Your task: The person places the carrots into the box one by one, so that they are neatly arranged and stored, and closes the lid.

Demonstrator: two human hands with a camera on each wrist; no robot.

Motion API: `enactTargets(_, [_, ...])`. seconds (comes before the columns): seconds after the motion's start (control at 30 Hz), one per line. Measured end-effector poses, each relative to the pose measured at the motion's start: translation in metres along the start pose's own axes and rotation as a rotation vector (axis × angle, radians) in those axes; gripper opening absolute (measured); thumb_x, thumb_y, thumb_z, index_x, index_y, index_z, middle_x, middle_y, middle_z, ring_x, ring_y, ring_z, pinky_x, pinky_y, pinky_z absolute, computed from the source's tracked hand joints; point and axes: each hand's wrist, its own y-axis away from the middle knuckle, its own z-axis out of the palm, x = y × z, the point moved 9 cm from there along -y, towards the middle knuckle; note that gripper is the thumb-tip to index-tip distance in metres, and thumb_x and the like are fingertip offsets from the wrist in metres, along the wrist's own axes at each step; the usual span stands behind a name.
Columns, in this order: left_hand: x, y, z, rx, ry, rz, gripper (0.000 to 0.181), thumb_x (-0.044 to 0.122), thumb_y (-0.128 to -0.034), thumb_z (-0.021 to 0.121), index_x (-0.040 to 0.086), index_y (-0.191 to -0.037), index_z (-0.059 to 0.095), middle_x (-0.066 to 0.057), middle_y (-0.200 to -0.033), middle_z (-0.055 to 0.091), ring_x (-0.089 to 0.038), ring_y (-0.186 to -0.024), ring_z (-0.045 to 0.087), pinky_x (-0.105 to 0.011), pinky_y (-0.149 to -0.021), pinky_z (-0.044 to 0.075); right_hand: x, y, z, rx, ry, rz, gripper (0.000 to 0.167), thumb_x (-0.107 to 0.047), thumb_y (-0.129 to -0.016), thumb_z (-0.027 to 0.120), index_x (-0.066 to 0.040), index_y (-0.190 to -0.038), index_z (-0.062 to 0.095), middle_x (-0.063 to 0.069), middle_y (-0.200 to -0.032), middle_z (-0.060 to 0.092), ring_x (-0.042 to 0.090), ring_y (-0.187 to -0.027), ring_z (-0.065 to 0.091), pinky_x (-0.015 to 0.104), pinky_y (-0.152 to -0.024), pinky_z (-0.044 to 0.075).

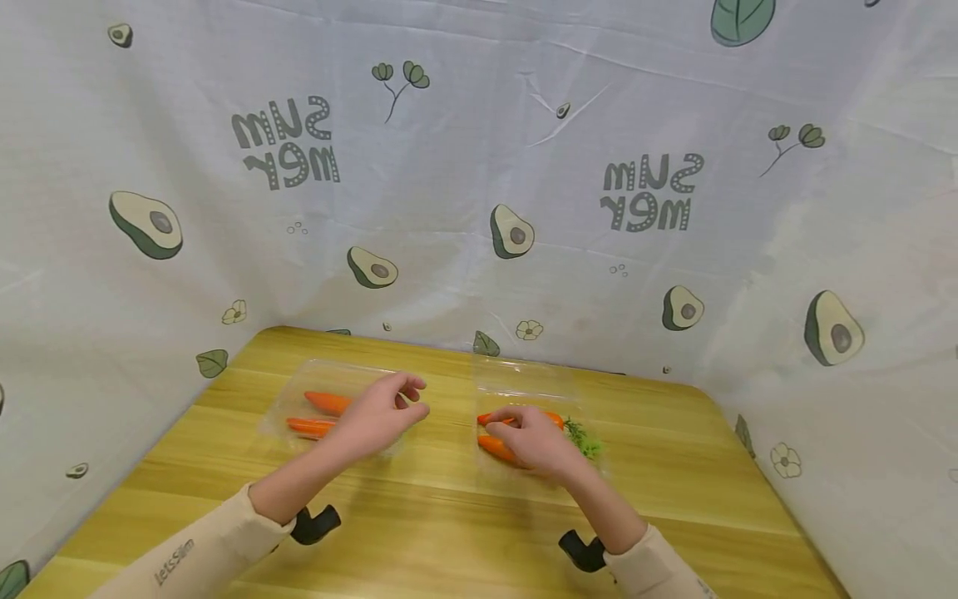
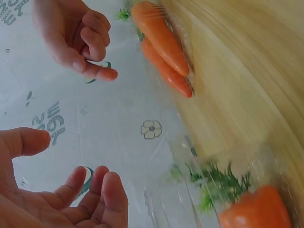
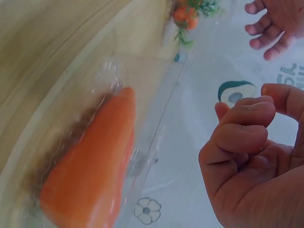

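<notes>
My left hand [image 1: 377, 418] hovers over a clear plastic box [image 1: 288, 391] at the left, with nothing in its grasp; its fingers are loosely bent. Two orange carrots [image 1: 309, 428] show in that box, partly covered by the hand. Leafy green tops [image 2: 221, 180] appear on a carrot [image 2: 259, 209] in the left wrist view. Above a second clear box [image 1: 527, 381] hangs my right hand [image 1: 545, 445], also without a thing in it, fingers loosely curled. Orange carrots [image 1: 496, 448] with green tops [image 1: 586, 441] lie in this box, partly behind the hand.
Both boxes stand on a wood-grain table [image 1: 441, 516], with a strip of tabletop between them. A white curtain [image 1: 449, 166] printed with avocados and leaves hangs behind the table and along its sides. Black wrist mounts [image 1: 316, 525] stick out below the sleeves.
</notes>
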Motion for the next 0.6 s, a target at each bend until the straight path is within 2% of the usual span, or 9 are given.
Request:
enactTargets(0.03, [0.001, -0.002, 0.004, -0.011, 0.008, -0.007, 0.031, 0.026, -0.0945, 0.067, 0.017, -0.124, 0.065, 0.002, -0.110, 0.064, -0.016, -0.094, 0.058, -0.035, -0.077, 0.051, 0.002, -0.001, -0.003, 0.010, 0.009, 0.006, 0.035, -0.031, -0.099, 0.061, -0.009, -0.125, 0.070, 0.001, -0.084, 0.063, 0.014, -0.066, 0.051, 0.031, -0.062, 0.045])
enactTargets(0.13, [0.005, -0.008, 0.016, -0.045, 0.037, -0.016, 0.033, 0.027, -0.0944, 0.067, 0.017, -0.126, 0.064, 0.001, -0.111, 0.064, -0.017, -0.094, 0.058, -0.036, -0.077, 0.052, 0.007, -0.004, -0.011, 0.051, 0.051, 0.009, 0.030, -0.030, -0.099, 0.063, -0.012, -0.121, 0.072, 0.002, -0.111, 0.070, 0.017, -0.091, 0.062, 0.037, -0.077, 0.053])
enactTargets(0.23, [0.008, -0.014, 0.026, -0.072, 0.053, -0.008, 0.035, 0.028, -0.0943, 0.067, 0.017, -0.128, 0.063, 0.001, -0.112, 0.064, -0.018, -0.097, 0.059, -0.037, -0.078, 0.052, 0.011, -0.006, -0.018, 0.073, 0.056, -0.001, 0.027, -0.026, -0.099, 0.062, -0.011, -0.119, 0.073, 0.005, -0.120, 0.069, 0.022, -0.099, 0.063, 0.042, -0.082, 0.054])
enactTargets(0.3, [0.010, -0.018, 0.031, -0.088, 0.062, -0.003, 0.037, 0.028, -0.0943, 0.067, 0.017, -0.129, 0.062, 0.000, -0.113, 0.064, -0.019, -0.099, 0.059, -0.037, -0.080, 0.053, 0.014, -0.007, -0.023, 0.081, 0.057, 0.000, 0.028, -0.025, -0.099, 0.062, -0.011, -0.120, 0.072, 0.005, -0.122, 0.068, 0.022, -0.100, 0.063, 0.042, -0.083, 0.053])
enactTargets(0.5, [0.016, -0.030, 0.047, -0.119, 0.088, -0.002, 0.042, 0.032, -0.0944, 0.068, 0.016, -0.133, 0.060, -0.006, -0.121, 0.063, -0.023, -0.106, 0.060, -0.040, -0.084, 0.054, 0.024, -0.009, -0.042, 0.111, 0.065, 0.027, 0.033, -0.028, -0.099, 0.061, -0.010, -0.125, 0.069, 0.012, -0.105, 0.067, 0.020, -0.081, 0.054, 0.033, -0.068, 0.045])
enactTargets(0.6, [0.019, -0.037, 0.055, -0.125, 0.111, -0.007, 0.046, 0.031, -0.0939, 0.069, 0.014, -0.136, 0.058, -0.008, -0.124, 0.062, -0.025, -0.110, 0.059, -0.042, -0.086, 0.053, 0.027, -0.011, -0.051, 0.116, 0.079, 0.021, 0.035, -0.028, -0.099, 0.060, -0.008, -0.126, 0.069, 0.014, -0.101, 0.066, 0.021, -0.078, 0.051, 0.032, -0.065, 0.042])
